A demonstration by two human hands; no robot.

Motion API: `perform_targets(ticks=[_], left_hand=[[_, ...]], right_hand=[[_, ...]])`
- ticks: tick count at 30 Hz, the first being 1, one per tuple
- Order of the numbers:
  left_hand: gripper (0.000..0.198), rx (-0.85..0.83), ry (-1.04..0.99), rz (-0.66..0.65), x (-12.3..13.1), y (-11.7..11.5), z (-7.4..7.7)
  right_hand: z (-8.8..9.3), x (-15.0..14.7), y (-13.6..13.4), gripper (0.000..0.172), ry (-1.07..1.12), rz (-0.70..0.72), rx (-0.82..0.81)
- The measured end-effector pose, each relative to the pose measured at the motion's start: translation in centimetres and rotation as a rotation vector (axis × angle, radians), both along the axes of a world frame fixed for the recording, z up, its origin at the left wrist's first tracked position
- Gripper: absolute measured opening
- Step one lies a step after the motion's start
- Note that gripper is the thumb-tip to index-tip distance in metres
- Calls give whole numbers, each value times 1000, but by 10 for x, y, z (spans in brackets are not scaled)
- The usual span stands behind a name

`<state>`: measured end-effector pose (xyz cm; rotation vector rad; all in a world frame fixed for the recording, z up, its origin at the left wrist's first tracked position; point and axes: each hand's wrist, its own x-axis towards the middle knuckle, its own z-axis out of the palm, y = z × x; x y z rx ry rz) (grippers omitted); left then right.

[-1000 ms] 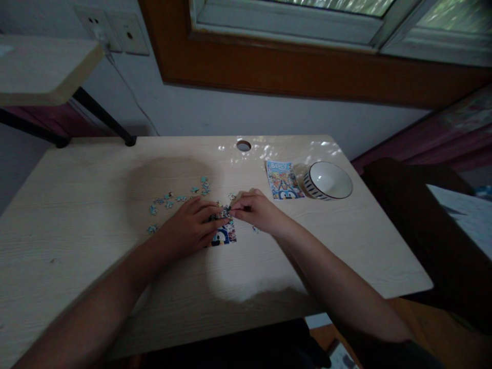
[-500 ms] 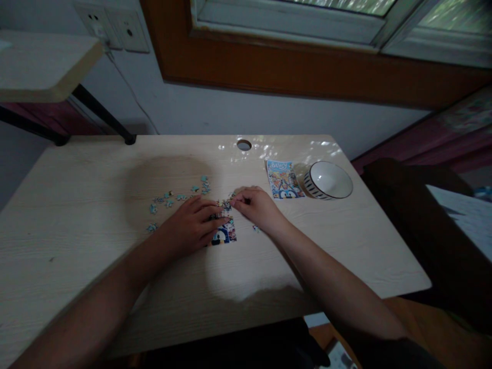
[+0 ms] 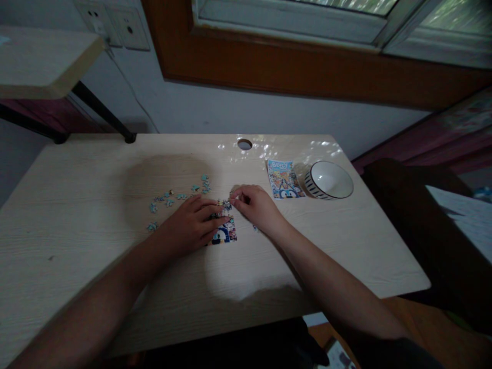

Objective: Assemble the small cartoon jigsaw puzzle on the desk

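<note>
A partly joined jigsaw puzzle [image 3: 225, 233] lies near the middle of a pale wooden table [image 3: 96, 246]. My left hand [image 3: 190, 225] rests flat on the puzzle's left part, fingers stretched out and pressing it down. My right hand [image 3: 253, 205] is just right of it, thumb and forefinger pinched at the puzzle's top edge on a small puzzle piece [image 3: 226, 205]. Several loose blue puzzle pieces [image 3: 169, 200] are scattered to the left of my hands.
A printed picture card [image 3: 284, 178] lies right of my hands, beside a white bowl [image 3: 328, 180] with a striped outside. A cable hole [image 3: 244, 144] sits at the table's far edge. A dark chair [image 3: 423, 225] stands on the right; a second tabletop [image 3: 42, 61] is far left.
My right hand has drawn slightly up and away from the left hand's fingertips, still pinched at the puzzle's top edge. The left hand has stayed in place.
</note>
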<state>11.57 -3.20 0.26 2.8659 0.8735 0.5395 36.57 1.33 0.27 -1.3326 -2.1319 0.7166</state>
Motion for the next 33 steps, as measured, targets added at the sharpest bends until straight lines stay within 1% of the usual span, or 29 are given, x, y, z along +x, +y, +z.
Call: perform_targets(ticks=[11, 17, 19, 22, 24, 28, 30, 33], left_hand=[[36, 12, 49, 21, 0, -2, 1], [36, 3, 56, 14, 0, -1, 2], [36, 0, 54, 12, 0, -1, 2], [35, 6, 45, 12, 0, -1, 2], [34, 10, 44, 10, -1, -1, 1], [34, 16, 46, 1, -1, 0, 0], [35, 16, 45, -6, -1, 1, 0], [35, 10, 39, -4, -1, 1, 0]], right_hand=[[-4, -2, -3, 6, -25, -23, 43], [-6, 1, -1, 5, -8, 11, 47], [-8, 5, 0, 8, 11, 49, 61], [-10, 12, 4, 16, 56, 147, 66], [-11, 16, 5, 22, 64, 181, 69], [-11, 17, 5, 31, 37, 167, 64], [-11, 17, 4, 31, 44, 154, 53], [-11, 16, 4, 27, 59, 154, 52]])
